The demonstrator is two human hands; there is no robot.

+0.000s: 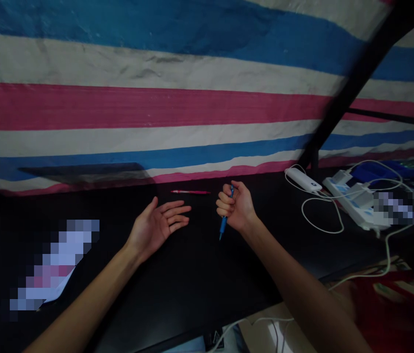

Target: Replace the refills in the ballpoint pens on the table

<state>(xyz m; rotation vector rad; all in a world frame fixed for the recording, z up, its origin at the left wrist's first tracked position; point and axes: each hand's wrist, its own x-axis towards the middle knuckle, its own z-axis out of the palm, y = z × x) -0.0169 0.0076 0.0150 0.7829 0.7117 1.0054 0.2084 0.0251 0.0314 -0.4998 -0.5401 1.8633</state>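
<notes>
My right hand point(235, 206) is closed round a blue pen point(223, 225), whose tip points down toward the black table point(192, 289). The pen's top end shows by my thumb. To the left, my left hand point(160, 223) is open, palm turned up and inward, fingers stretched toward the right, holding nothing. Just beyond the two hands, a red pen point(190, 192) lies on the table, roughly level from left to right and touched by neither hand.
At the right are a white power bank point(303, 179), a white power strip point(355, 203) with cables and a blue tray point(372, 171). A blurred-out paper point(60, 264) lies at left. Behind hangs a striped sheet point(148, 108); a dark frame bar point(353, 88) slants at right.
</notes>
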